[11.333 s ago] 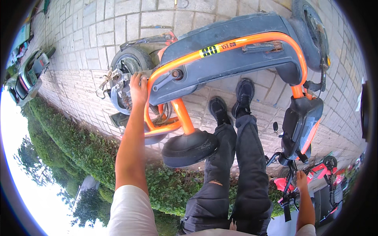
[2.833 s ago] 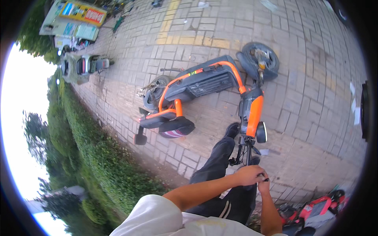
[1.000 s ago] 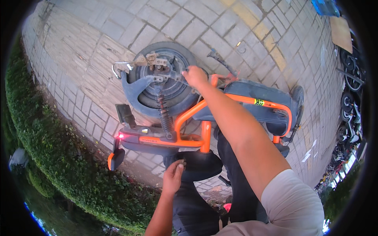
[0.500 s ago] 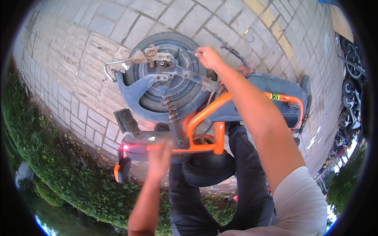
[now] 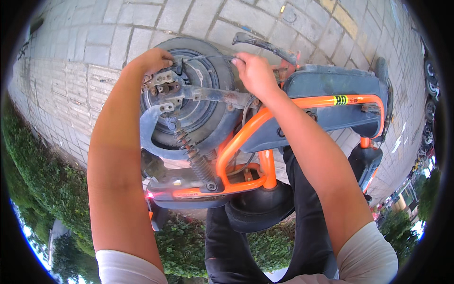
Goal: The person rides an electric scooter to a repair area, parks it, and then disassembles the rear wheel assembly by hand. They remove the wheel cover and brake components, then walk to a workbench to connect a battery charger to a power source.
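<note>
An orange and dark grey scooter [image 5: 241,137] lies on its side before me, over my legs. My left hand [image 5: 156,61] reaches to the metal bracket [image 5: 166,80] at the rear wheel [image 5: 210,132], fingers curled; what they grip is hidden. My right hand [image 5: 253,73] pinches a thin dark cable [image 5: 203,58] that stretches across the upper part of that wheel toward my left hand. Below the bracket, a coil shock absorber [image 5: 196,158] runs down to the frame. A black seat [image 5: 255,208] hangs at the bottom, and a red tail light [image 5: 150,194] glows at the left.
Grey paving bricks [image 5: 109,38] with a yellow strip [image 5: 345,23] surround the scooter. A hedge [image 5: 42,175] lies along the left and lower side. Several parked two-wheelers [image 5: 428,90] line the far right. A loose dark strut [image 5: 257,43] juts up above my right hand.
My left hand has moved up from low by the seat and tail to the wheel's bracket. My right hand stays at the wheel. Earlier, I stood farther back, by the handlebar.
</note>
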Action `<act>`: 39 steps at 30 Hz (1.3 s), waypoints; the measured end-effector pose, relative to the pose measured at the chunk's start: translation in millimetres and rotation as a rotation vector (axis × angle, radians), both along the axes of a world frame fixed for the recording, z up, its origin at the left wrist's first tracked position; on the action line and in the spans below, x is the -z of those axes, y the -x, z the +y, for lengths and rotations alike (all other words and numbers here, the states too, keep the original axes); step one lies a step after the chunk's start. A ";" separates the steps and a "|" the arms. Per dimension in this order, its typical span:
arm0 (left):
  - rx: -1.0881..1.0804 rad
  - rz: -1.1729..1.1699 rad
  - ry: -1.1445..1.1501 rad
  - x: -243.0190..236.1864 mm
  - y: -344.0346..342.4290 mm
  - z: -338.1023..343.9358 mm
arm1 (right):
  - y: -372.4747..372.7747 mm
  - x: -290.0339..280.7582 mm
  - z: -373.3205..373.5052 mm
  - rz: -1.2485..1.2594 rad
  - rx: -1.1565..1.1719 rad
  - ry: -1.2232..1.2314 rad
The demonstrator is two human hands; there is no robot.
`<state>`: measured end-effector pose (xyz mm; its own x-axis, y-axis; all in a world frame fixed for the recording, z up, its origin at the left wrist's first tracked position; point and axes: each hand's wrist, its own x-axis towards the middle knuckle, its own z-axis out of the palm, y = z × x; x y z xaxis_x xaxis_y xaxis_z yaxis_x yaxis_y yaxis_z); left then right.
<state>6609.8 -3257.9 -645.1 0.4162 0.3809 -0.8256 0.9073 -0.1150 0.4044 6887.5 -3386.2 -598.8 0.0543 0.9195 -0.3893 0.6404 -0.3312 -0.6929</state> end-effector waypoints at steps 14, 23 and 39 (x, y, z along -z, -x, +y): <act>0.074 -0.101 -0.545 -9.5 2.8 -28.9 | -3.1 -24.2 -21.7 0.084 -0.273 0.047; -0.068 -0.067 -0.520 -7.0 1.4 -38.1 | 21.9 5.2 6.3 0.119 -0.386 0.231; -0.108 -0.109 -0.554 -3.7 4.3 -38.8 | 67.2 49.1 13.9 0.313 -0.118 0.282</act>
